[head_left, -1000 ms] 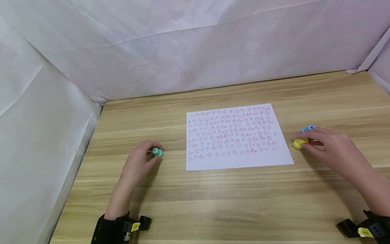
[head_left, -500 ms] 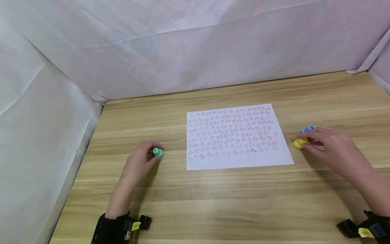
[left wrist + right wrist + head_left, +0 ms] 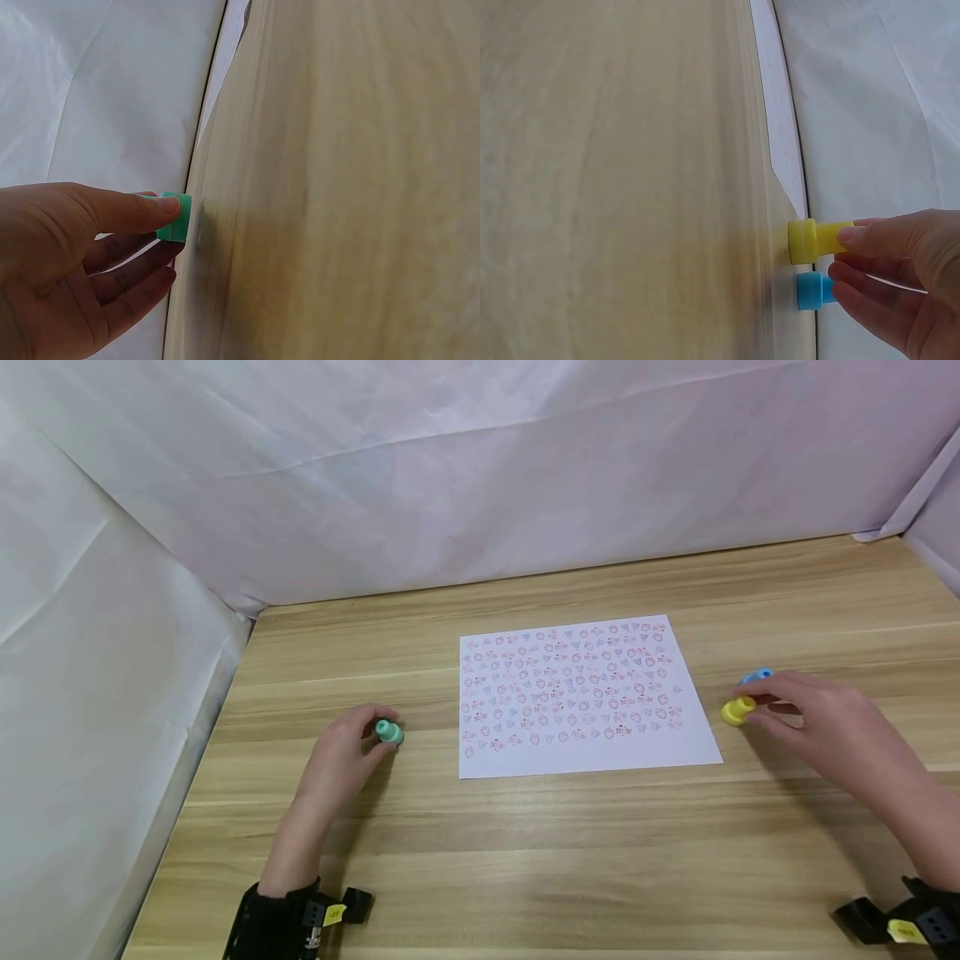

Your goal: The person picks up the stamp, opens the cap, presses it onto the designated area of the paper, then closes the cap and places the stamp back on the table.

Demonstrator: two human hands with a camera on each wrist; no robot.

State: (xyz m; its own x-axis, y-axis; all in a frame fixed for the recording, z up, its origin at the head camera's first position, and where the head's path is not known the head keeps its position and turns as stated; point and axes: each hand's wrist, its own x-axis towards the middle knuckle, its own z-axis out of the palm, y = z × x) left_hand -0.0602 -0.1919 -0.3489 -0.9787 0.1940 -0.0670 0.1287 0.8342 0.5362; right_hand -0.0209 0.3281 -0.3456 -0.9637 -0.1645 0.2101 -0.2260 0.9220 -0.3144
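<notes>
At the left of the table, my left hand (image 3: 345,756) pinches a small green stamp (image 3: 389,732) between thumb and fingers. In the left wrist view the thumb presses on the green stamp (image 3: 175,219), close to the tabletop. On the right, my right hand (image 3: 825,718) has its thumb and index finger at the handle of a yellow stamp (image 3: 738,711). A blue stamp (image 3: 757,675) stands just behind it, partly hidden by the fingers. The right wrist view shows the thumb on the yellow handle (image 3: 832,238), with the blue stamp (image 3: 810,291) beside it, near the other fingers.
Between the hands lies a white paper sheet (image 3: 585,756) printed with rows of small red and blue-purple figures. The wooden table (image 3: 525,860) is bordered by pale cloth (image 3: 450,485) at the back and by white cloth (image 3: 112,693) on the left.
My right hand has shifted slightly to the right, and more of the yellow stamp's top shows. The left hand and green stamp have barely moved. The paper is unchanged.
</notes>
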